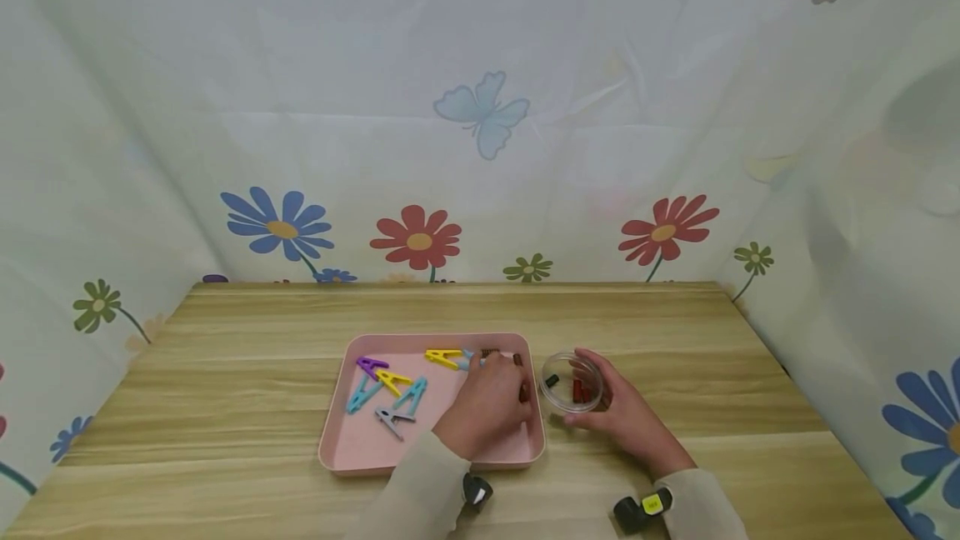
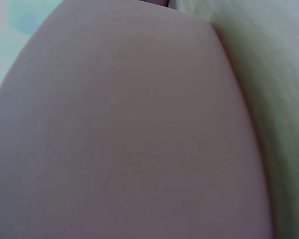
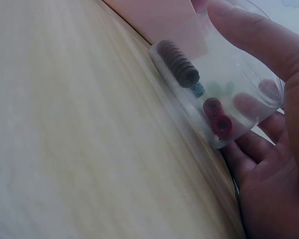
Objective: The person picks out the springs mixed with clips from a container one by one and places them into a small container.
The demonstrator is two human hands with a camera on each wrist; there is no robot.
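Note:
A clear plastic jar (image 1: 558, 402) stands on the table just right of the pink tray (image 1: 333, 440). My right hand (image 1: 626, 419) grips it from the right side, thumb and fingers around its wall. Inside the jar, the right wrist view shows a dark ribbed cylinder (image 3: 178, 63), two red cylinders (image 3: 222, 125) and a small dark green piece (image 3: 198, 90). My left hand (image 1: 487, 402) reaches down into the tray's right part, beside small brown pieces (image 1: 517, 359). Its fingertips are hidden, so whether it pinches anything does not show. Skin fills most of the left wrist view.
Across the tray's left and middle lie several plastic clips: a purple clip (image 1: 371, 365), yellow ones, light blue ones and a grey clip (image 1: 393, 417). A flowered cloth (image 1: 480, 190) hangs behind the wooden table (image 1: 247, 390) and along its sides.

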